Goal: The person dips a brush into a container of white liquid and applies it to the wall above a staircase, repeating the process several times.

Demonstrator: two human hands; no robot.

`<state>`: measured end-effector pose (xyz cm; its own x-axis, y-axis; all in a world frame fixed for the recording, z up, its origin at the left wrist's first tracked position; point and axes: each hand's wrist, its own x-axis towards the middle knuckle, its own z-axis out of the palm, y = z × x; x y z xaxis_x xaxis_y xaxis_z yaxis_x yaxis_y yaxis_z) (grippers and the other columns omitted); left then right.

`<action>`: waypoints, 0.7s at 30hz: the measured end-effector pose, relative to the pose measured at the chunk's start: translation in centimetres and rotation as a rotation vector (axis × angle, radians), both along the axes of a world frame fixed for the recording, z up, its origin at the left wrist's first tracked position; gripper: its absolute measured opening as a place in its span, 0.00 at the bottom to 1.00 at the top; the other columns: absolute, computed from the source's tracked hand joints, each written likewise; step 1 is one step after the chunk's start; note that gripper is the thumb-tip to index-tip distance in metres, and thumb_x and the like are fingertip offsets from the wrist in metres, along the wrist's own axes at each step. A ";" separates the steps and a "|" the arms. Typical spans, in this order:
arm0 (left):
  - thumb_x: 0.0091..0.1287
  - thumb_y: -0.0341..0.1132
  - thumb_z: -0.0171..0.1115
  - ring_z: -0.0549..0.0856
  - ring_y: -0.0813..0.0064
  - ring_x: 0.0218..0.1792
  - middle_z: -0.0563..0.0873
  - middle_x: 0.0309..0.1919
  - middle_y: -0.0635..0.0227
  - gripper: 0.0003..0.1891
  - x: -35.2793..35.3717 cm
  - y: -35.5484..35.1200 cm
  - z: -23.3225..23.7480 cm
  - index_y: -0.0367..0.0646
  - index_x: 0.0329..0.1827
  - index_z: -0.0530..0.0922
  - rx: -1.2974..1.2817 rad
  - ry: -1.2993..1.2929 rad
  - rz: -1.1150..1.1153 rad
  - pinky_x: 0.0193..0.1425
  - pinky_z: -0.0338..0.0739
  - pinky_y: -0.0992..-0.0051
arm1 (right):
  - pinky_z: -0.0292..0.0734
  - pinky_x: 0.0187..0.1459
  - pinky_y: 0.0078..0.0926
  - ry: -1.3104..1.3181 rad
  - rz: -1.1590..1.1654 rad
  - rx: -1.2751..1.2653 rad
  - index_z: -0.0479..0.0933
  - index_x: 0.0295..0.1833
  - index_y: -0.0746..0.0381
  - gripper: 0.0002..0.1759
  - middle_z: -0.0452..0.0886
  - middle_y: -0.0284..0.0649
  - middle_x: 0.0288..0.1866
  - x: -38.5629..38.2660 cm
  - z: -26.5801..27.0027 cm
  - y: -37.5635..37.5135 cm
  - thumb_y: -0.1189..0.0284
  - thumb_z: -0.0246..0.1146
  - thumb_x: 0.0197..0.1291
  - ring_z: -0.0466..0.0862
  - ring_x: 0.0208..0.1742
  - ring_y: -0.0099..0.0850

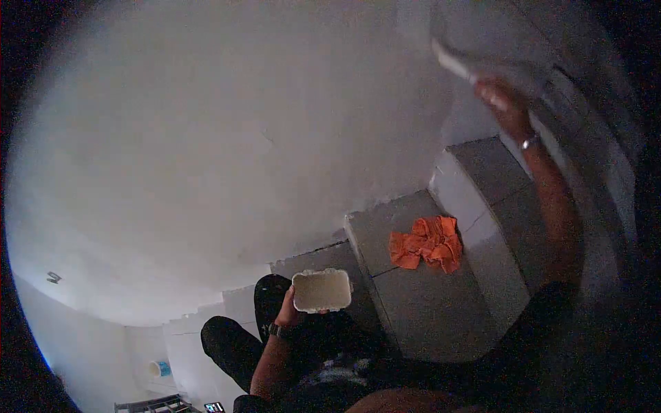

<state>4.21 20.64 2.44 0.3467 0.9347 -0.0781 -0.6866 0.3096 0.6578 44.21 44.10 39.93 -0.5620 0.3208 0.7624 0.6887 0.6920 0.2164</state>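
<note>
My left hand (288, 311) is closed around the side of a rectangular white tub (348, 292), held low in front of me. Pale, paint-like stuff coats its inside. High on the right, my right hand (501, 103) is wrapped round a paintbrush (452, 60) with a pale handle. Motion blurs the brush, and its tip lies against or very near the grey-white wall (227, 138); contact cannot be made out. A crumpled orange cloth (427, 244) lies on a tiled step between the two hands.
Tiled stairs (441, 310) run along the wall, rising to the right. My knees (227, 344) are close to the tub. Down at the lower left are a small white bucket (160, 369), a dark ladder-like frame (155, 405) and a lit phone (214, 407).
</note>
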 end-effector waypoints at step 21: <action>0.63 0.59 0.37 0.74 0.61 0.52 0.68 0.56 0.57 0.32 0.6 1.1 0.6 0.44 0.62 0.57 -0.028 -0.059 0.201 0.40 0.78 0.63 | 0.78 0.38 0.30 -0.056 0.538 -1.254 0.72 0.40 0.61 0.14 0.77 0.43 0.42 -16.0 -20.8 -16.1 0.77 0.64 0.46 0.80 0.43 0.38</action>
